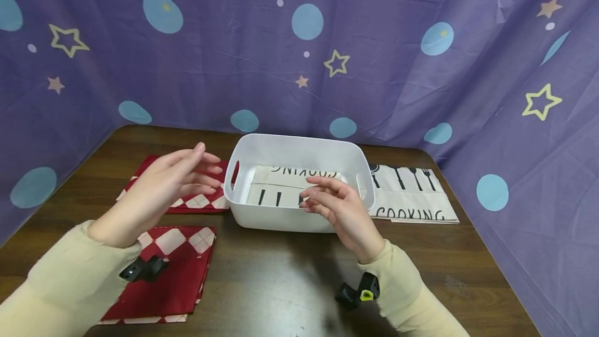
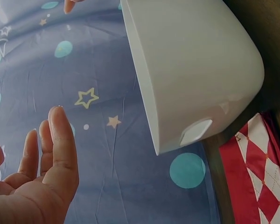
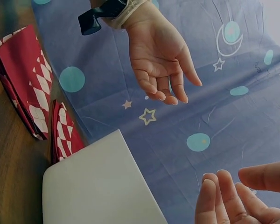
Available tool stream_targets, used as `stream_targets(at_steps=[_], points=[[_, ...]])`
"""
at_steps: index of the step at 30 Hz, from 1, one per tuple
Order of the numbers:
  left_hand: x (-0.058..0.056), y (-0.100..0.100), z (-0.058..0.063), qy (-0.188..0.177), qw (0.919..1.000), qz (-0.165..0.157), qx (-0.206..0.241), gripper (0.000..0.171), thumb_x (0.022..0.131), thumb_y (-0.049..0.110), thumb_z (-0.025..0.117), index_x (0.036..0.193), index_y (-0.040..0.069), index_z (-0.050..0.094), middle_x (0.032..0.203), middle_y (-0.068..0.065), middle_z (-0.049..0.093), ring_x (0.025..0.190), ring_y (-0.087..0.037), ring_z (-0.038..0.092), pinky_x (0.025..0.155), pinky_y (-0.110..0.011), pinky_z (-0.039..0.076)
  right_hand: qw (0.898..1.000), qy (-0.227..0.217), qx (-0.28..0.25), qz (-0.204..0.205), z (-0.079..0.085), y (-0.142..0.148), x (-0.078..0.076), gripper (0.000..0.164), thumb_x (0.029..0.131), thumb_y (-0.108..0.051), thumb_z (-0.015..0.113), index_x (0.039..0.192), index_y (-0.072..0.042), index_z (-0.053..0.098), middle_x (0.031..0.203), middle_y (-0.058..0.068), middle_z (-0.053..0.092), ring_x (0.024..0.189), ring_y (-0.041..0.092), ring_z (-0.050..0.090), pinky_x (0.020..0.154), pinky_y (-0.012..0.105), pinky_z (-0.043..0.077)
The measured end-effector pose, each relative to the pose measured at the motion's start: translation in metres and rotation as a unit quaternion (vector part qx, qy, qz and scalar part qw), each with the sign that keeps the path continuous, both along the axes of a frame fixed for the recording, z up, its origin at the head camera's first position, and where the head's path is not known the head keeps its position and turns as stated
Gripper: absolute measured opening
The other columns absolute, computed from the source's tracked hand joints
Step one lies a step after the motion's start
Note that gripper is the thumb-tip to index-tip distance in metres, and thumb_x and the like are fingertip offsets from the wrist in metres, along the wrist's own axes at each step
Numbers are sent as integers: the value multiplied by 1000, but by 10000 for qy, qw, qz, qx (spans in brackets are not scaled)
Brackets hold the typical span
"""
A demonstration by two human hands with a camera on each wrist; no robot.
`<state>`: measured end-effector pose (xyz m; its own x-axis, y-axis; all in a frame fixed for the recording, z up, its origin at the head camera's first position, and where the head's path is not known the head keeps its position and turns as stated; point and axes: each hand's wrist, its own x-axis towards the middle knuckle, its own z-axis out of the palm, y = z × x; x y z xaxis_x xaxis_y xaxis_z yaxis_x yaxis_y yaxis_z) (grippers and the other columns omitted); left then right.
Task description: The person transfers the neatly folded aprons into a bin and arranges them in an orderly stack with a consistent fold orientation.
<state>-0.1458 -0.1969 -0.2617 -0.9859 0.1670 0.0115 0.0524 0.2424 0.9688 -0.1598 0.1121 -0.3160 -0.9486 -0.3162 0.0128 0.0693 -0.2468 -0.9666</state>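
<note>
A white plastic bin (image 1: pixel 285 218) with oval handle holes stands mid-table. Inside it lies a folded cream cloth (image 1: pixel 269 178) printed with "COOKING" and dark utensil shapes. My left hand (image 1: pixel 180 176) is raised left of the bin, above the red cloths, with its fingers loosely extended and nothing in them. Over the bin's front right rim hovers my right hand (image 1: pixel 339 207), fingers relaxed and slightly bent, also holding nothing; it hides part of the cloth inside. In the right wrist view both the left hand (image 3: pixel 158 60) and right fingers (image 3: pixel 224 196) show bare.
Two folded red cloths with white diamonds lie left of the bin, a front cloth (image 1: pixel 164 285) and a back cloth (image 1: pixel 196 202). Right of the bin is another folded "COOKING" cloth (image 1: pixel 412 194). A purple star-patterned curtain (image 1: pixel 374 92) hangs behind the brown table (image 1: pixel 262 285).
</note>
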Motion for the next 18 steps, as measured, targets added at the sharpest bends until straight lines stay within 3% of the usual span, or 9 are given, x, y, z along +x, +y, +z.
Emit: stream_targets(at_steps=[18], points=[[10,-26,-17,120,9992,148,-360,44,105,40,43,120,2,58,102,8,68,87,-13,72,78,-24,59,9996,64,12,265,-14,-13,9,34,96,1,54,129,9,53,89,1,69,81,14,69,79,29,59]])
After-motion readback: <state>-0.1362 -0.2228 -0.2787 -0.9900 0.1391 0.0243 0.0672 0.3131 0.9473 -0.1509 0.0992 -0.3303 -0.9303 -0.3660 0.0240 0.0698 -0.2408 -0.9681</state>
